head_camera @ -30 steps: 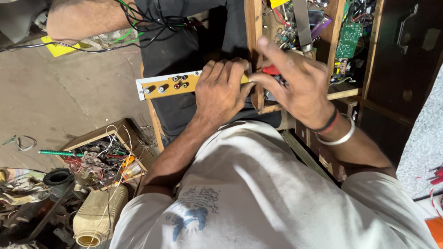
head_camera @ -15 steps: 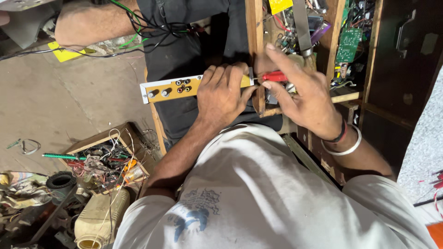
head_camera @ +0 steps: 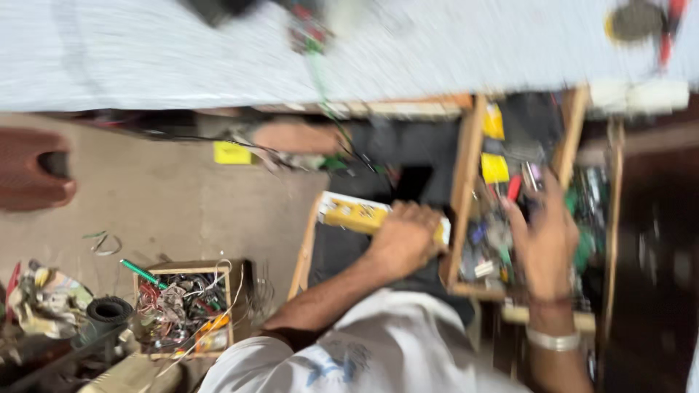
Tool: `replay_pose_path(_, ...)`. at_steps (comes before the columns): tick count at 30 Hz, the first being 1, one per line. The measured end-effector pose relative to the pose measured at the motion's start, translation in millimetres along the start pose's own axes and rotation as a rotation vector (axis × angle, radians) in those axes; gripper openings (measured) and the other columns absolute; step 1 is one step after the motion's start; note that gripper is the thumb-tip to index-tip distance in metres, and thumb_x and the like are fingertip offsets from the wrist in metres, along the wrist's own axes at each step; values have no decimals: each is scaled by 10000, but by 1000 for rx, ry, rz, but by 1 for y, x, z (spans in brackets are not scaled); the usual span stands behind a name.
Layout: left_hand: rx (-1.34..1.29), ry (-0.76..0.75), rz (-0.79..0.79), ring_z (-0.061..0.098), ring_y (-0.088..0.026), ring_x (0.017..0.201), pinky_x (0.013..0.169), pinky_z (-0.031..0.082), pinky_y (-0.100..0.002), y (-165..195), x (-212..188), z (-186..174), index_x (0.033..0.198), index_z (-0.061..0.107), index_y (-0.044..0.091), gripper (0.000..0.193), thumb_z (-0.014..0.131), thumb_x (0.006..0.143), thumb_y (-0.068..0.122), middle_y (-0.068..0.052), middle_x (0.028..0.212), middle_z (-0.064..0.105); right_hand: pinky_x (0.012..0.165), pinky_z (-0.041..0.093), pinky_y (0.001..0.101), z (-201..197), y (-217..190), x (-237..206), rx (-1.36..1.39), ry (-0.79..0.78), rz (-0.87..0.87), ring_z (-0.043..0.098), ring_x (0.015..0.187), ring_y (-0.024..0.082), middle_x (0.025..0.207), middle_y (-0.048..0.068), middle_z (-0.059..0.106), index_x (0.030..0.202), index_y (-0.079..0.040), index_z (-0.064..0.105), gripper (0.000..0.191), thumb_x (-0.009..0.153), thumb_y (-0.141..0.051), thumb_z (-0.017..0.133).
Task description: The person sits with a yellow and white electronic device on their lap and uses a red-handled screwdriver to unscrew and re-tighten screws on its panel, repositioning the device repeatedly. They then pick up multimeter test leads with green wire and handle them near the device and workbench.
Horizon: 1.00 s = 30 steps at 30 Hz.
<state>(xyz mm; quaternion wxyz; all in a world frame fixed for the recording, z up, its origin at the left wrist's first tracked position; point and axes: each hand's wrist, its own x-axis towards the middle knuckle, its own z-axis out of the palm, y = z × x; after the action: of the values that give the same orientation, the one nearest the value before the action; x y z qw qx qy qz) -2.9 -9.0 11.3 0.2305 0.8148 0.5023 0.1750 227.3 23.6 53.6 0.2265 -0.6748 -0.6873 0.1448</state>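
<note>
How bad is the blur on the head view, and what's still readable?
Head view: heavy motion smear, worst along the pale top band; left hand on the yellow panel reads, right hand and red-handled tool are soft; wire box is clearer.

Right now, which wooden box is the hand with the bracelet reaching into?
The tall wooden frame of electronic parts on the right, where the right hand is; the small box holds tangled wires on the floor.

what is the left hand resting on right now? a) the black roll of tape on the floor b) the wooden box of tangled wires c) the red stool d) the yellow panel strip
d: the left hand lies closed over the right end of the yellow panel strip, beside the wooden frame, well away from the wooden box of tangled wires on the floor.
</note>
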Motion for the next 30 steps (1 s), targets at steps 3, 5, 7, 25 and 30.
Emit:
replay_pose_path(3, -36, 107, 57, 635, -318, 994, 878, 460, -450, -5, -6, -25, 1182, 665, 32, 574, 763, 811, 459, -122, 1039, 677, 765, 526, 349, 10, 1, -1, 127, 1, 103, 620, 857, 232, 1174, 149, 706, 1503, -64, 555, 689, 881, -180, 826)
replay_pose_path(5, -118, 166, 88, 641, -312, 1000, 881, 469, -444, -13, -19, -45, 1247, 663, 35, 559, 754, 875, 443, -118, 1052, 674, 877, 534, 292, 26, 2, -4, 618, -206, 29, 631, 963, 173, 1224, 118, 705, 1484, -19, 544, 660, 892, -202, 770)
replay_pose_path(7, -220, 253, 66, 647, -329, 1003, 898, 492, -434, -22, -31, -67, 1260, 655, 32, 562, 761, 885, 437, -127, 1056, 678, 916, 537, 269, 41, 3, -4, 914, -401, -68, 632, 1049, 151, 1289, 103, 687, 1478, 5, 532, 674, 880, -210, 757)
replay_pose_path(25, -1468, 1230, -97, 557, -177, 1125, 1021, 447, -343, -74, -90, -82, 1347, 487, 13, 561, 482, 1068, 500, -87, 1198, 585, 923, 532, 300, 83, -116, -49, 549, -616, -126, 680, 1031, 124, 1130, 99, 783, 1293, -12, 611, 574, 792, -183, 831)
replay_pose_path(30, -1601, 1167, -59, 526, -205, 1258, 1126, 385, -373, -82, -105, -91, 1423, 475, 2, 592, 440, 1100, 496, -103, 1313, 574, 837, 559, 294, 84, -119, -66, 522, -447, -223, 705, 929, 118, 1019, 99, 826, 1227, -23, 674, 509, 787, -218, 839)
